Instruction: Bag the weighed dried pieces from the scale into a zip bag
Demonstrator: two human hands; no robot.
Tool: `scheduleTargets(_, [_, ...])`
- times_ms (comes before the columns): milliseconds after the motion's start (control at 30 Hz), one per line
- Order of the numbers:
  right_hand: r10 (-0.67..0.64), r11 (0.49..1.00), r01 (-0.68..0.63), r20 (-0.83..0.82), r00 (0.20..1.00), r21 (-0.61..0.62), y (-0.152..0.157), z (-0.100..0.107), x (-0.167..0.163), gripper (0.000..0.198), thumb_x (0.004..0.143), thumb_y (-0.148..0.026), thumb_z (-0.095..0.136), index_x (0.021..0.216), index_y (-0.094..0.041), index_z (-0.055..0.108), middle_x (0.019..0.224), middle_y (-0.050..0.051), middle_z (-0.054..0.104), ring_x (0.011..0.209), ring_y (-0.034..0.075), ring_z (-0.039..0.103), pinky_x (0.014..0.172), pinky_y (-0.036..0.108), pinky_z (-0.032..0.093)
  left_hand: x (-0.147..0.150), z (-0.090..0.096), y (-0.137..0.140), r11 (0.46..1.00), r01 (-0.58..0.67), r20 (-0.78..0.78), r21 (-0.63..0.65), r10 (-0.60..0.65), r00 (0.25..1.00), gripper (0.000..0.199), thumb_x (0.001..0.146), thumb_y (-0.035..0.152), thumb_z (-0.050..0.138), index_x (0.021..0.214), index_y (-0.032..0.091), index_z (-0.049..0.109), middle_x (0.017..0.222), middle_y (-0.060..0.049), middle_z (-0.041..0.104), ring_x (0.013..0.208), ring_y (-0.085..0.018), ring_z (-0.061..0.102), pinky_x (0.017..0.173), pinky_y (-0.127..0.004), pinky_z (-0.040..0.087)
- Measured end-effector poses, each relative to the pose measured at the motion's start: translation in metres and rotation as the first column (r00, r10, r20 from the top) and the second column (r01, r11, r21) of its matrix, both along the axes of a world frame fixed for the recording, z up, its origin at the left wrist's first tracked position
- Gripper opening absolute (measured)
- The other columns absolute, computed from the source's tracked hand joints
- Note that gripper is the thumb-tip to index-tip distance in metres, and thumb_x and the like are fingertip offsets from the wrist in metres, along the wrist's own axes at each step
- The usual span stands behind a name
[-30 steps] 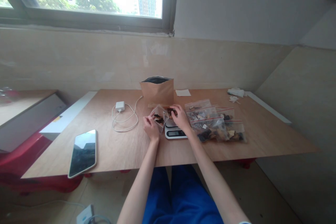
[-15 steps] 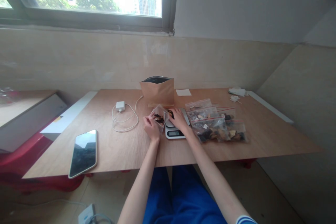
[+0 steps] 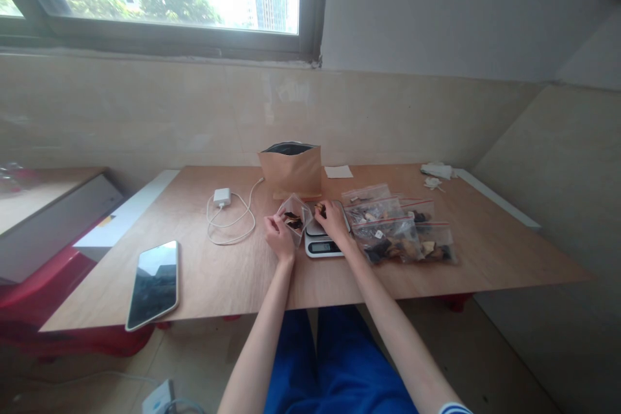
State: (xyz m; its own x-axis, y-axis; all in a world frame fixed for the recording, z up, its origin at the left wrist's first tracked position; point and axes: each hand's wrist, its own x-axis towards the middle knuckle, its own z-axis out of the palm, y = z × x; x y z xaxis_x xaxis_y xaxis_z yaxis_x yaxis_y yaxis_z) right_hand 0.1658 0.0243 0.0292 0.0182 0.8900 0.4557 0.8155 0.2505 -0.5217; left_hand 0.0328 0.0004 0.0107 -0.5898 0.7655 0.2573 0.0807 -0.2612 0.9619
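My left hand [image 3: 280,237] is closed on the edge of a clear plastic bag [image 3: 305,210], which leans open with dark and tan dried slices [image 3: 293,220] inside. Over the plate of a small digital kitchen scale [image 3: 324,248], my right hand [image 3: 334,221] pinches a dark and tan dried piece [image 3: 321,209]. The scale's display is lit, but its digits are too small to read. Right of the scale lie several zip bags [image 3: 407,239] of dried pieces, close to my right wrist.
A brown stand-up pouch [image 3: 292,170] stands open behind the bag. To the left are a white charger [image 3: 222,196] with its cable and a phone [image 3: 154,284] at the table's front edge. A white card [image 3: 338,171] and crumpled white plastic [image 3: 438,171] lie at the back.
My right hand has drawn its fingers together and shifted slightly right over the scale, with the dried piece now in its pinch. My left hand and its bag stay in place.
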Motion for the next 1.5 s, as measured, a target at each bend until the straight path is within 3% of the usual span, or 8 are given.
scheduleTargets(167, [0.046, 0.999, -0.05, -0.199, 0.979, -0.015, -0.005, 0.019, -0.015, 0.018, 0.084, -0.03, 0.045, 0.087, -0.016, 0.056, 0.08, 0.005, 0.065, 0.073, 0.015, 0.06, 0.068, 0.024, 0.046, 0.0, 0.0, 0.0, 1.0, -0.005, -0.013, -0.004, 0.005, 1.0, 0.026, 0.088, 0.04, 0.034, 0.079, 0.021, 0.049, 0.098, -0.006, 0.069, 0.08, -0.016, 0.066, 0.068, -0.026, 0.046])
scheduleTargets(300, [0.123, 0.98, -0.181, -0.444, 0.888, -0.089, -0.012, 0.038, -0.03, 0.017, 0.081, -0.033, 0.05, 0.085, -0.018, 0.056, 0.078, 0.003, 0.065, 0.072, 0.014, 0.06, 0.067, 0.024, 0.045, 0.0, 0.001, -0.001, 1.0, -0.009, -0.024, -0.013, 0.008, 1.0, 0.028, 0.088, 0.041, 0.033, 0.082, 0.021, 0.051, 0.097, -0.007, 0.069, 0.08, -0.016, 0.066, 0.067, -0.025, 0.046])
scheduleTargets(500, [0.088, 0.931, -0.249, -0.498, 0.863, -0.267, -0.014, 0.043, -0.041, 0.016, 0.08, -0.031, 0.054, 0.085, -0.017, 0.057, 0.077, 0.004, 0.064, 0.072, 0.015, 0.059, 0.07, 0.026, 0.044, -0.001, 0.004, -0.003, 0.998, -0.041, -0.08, -0.039, 0.038, 0.996, 0.031, 0.088, 0.04, 0.033, 0.084, 0.019, 0.055, 0.091, -0.008, 0.069, 0.077, -0.017, 0.066, 0.065, -0.025, 0.045])
scheduleTargets(700, [0.023, 0.921, -0.247, -0.589, 0.808, -0.302, 0.0, 0.046, -0.047, 0.026, 0.084, -0.037, 0.047, 0.075, -0.016, 0.059, 0.067, 0.003, 0.061, 0.069, 0.015, 0.058, 0.07, 0.027, 0.044, 0.0, 0.006, -0.003, 0.998, -0.042, -0.066, -0.038, 0.04, 0.997, 0.03, 0.088, 0.04, 0.034, 0.083, 0.019, 0.055, 0.092, -0.008, 0.069, 0.077, -0.017, 0.066, 0.065, -0.026, 0.045])
scheduleTargets(867, [-0.022, 0.919, -0.247, -0.666, 0.746, -0.308, 0.011, 0.053, -0.056, 0.032, 0.087, -0.04, 0.038, 0.086, -0.014, 0.056, 0.084, 0.007, 0.063, 0.072, 0.015, 0.06, 0.064, 0.026, 0.046, 0.0, 0.006, -0.004, 0.998, -0.057, -0.068, -0.04, 0.055, 0.996, 0.029, 0.088, 0.039, 0.033, 0.084, 0.019, 0.055, 0.091, -0.008, 0.07, 0.078, -0.017, 0.066, 0.067, -0.026, 0.045])
scheduleTargets(1100, [0.039, 0.953, -0.246, -0.733, 0.679, -0.178, -0.006, 0.048, -0.049, 0.015, 0.083, -0.027, 0.045, 0.088, -0.016, 0.054, 0.099, 0.008, 0.062, 0.095, 0.015, 0.058, 0.085, 0.028, 0.046, 0.0, 0.008, -0.004, 0.996, -0.071, -0.052, -0.047, 0.069, 0.996, 0.027, 0.088, 0.038, 0.034, 0.081, 0.02, 0.053, 0.09, -0.007, 0.07, 0.08, -0.017, 0.065, 0.069, -0.026, 0.045])
scheduleTargets(1367, [0.088, 0.985, -0.01, -0.451, 0.888, 0.173, -0.061, 0.022, -0.046, 0.017, 0.083, -0.024, 0.042, 0.096, -0.018, 0.052, 0.102, 0.011, 0.051, 0.103, 0.02, 0.05, 0.094, 0.039, 0.042, 0.0, 0.012, -0.011, 0.994, -0.108, 0.013, -0.026, 0.108, 0.994, 0.025, 0.088, 0.039, 0.034, 0.076, 0.021, 0.048, 0.097, -0.007, 0.068, 0.084, -0.017, 0.064, 0.072, -0.027, 0.046])
scheduleTargets(1500, [0.108, 0.992, -0.066, -0.457, 0.883, 0.107, -0.085, 0.011, -0.059, 0.04, 0.082, -0.034, 0.051, 0.117, -0.016, 0.042, 0.12, 0.016, 0.047, 0.116, 0.024, 0.045, 0.098, 0.043, 0.04, 0.003, 0.02, -0.027, 0.997, -0.079, 0.133, 0.02, 0.076, 0.988, 0.024, 0.088, 0.038, 0.032, 0.081, 0.021, 0.047, 0.105, -0.01, 0.065, 0.09, -0.017, 0.063, 0.074, -0.028, 0.047])
